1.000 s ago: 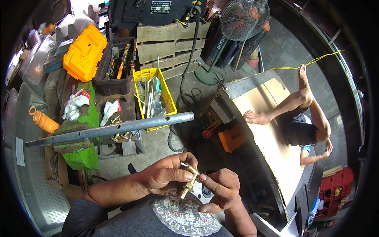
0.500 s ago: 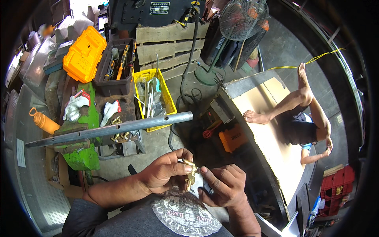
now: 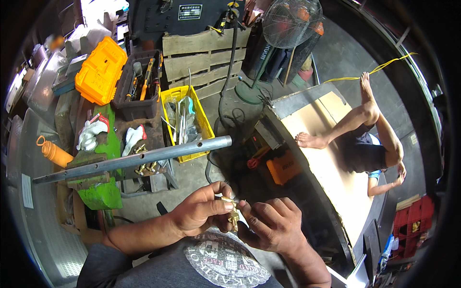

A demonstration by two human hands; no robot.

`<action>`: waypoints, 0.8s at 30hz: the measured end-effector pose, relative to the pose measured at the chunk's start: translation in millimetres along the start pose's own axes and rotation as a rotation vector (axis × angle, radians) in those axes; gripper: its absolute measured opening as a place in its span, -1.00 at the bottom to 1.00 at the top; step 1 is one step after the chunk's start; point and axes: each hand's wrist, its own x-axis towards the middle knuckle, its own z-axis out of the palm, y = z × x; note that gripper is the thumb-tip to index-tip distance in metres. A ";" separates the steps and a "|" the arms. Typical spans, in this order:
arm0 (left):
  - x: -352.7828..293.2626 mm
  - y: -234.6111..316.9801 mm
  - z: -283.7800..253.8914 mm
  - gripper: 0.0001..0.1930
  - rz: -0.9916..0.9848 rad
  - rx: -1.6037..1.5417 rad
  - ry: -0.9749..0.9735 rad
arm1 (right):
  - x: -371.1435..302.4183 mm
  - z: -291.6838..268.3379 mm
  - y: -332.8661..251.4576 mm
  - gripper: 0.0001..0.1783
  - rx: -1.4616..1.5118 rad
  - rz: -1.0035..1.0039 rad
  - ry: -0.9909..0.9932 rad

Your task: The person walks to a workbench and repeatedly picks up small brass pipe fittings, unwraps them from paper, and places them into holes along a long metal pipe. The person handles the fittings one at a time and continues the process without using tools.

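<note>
In front of my chest, my left hand [image 3: 200, 210] pinches a brass valve fitting [image 3: 234, 218] between thumb and fingers, its hex part and threaded end pointing downward. My right hand [image 3: 274, 224] is closed, fingers curled, with the index fingertip right beside the fitting's upper side. Whatever it grips there is too small to make out. Beyond my left hand, a grey steel pipe [image 3: 161, 156] with holes along its length lies across a green bench vise [image 3: 100, 194]. More brass fittings [image 3: 140, 169] sit on the bench behind the pipe.
White-and-red gloves [image 3: 91, 134], an orange bottle [image 3: 55, 152] and an open toolbox [image 3: 137, 103] are on the left. A yellow crate [image 3: 206, 127] holds rods. A fan [image 3: 291, 24] stands behind. At right, a person [image 3: 367, 129] lies on a cardboard-topped table [image 3: 331, 192].
My right hand and forearm have shifted slightly, the index finger still by the fitting. My left hand keeps its hold on the brass valve fitting. The whole view has moved a little.
</note>
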 end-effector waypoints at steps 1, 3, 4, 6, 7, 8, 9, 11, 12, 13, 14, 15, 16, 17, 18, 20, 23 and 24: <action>-0.5 -0.2 1.4 -0.79 -0.001 -0.006 0.009 | -0.3 -0.9 0.4 -0.50 0.001 -0.012 0.005; -0.7 0.0 3.3 -0.79 -0.003 -0.017 0.025 | -2.3 -5.3 1.0 -0.53 0.017 -0.039 -0.002; -0.6 0.5 3.7 -0.78 -0.004 -0.023 0.033 | -3.1 -6.7 1.3 -0.54 0.024 -0.053 -0.006; -0.6 1.9 3.3 -0.78 -0.009 -0.023 0.037 | -5.8 -5.9 1.3 -0.52 0.064 -0.034 0.019; -0.8 3.3 2.3 -0.77 -0.014 -0.016 0.032 | -6.9 -5.9 1.4 -0.51 0.084 -0.025 0.032; -0.7 4.3 1.6 -0.77 -0.019 -0.010 0.028 | -6.8 -6.9 1.9 -0.50 0.094 0.001 0.029; -0.5 4.6 0.5 -0.77 -0.027 0.001 0.010 | -6.0 -8.0 2.8 -0.48 0.105 0.025 0.025; 0.1 4.8 -1.3 -0.77 -0.041 0.024 -0.025 | -5.7 -7.9 4.7 -0.45 0.150 0.061 0.022; 0.5 4.7 -1.6 -0.77 -0.049 0.023 -0.037 | -6.4 -6.1 5.9 -0.44 0.182 0.076 0.024; 0.9 4.2 -1.7 -0.77 -0.057 0.022 -0.048 | -6.9 -3.8 7.1 -0.42 0.214 0.090 0.026; 1.2 3.7 -1.8 -0.77 -0.065 0.021 -0.058 | -6.3 -0.6 8.0 -0.41 0.256 0.085 0.043; 1.0 3.5 -2.6 -0.77 -0.063 0.006 -0.068 | -6.4 0.9 7.5 -0.41 0.259 0.082 0.030; 0.8 3.0 -3.7 -0.77 -0.060 -0.009 -0.077 | -7.7 2.1 5.8 -0.42 0.261 0.078 0.017; 0.5 2.5 -4.4 -0.77 -0.056 -0.024 -0.085 | -9.2 3.5 4.2 -0.42 0.264 0.074 0.004; 1.0 2.2 -4.1 -0.77 -0.060 -0.018 -0.080 | -11.5 4.3 4.0 -0.42 0.268 0.076 0.015; 1.8 2.3 -3.2 -0.77 -0.069 -0.007 -0.070 | -13.6 5.3 2.6 -0.41 0.278 0.073 0.038; -1.6 4.0 -6.9 -0.73 -0.067 -0.056 -0.049 | -16.0 11.3 2.7 -0.38 0.293 0.023 0.057; -2.6 4.9 -7.3 -0.73 -0.064 -0.066 -0.057 | -17.7 13.1 3.1 -0.37 0.293 0.003 0.058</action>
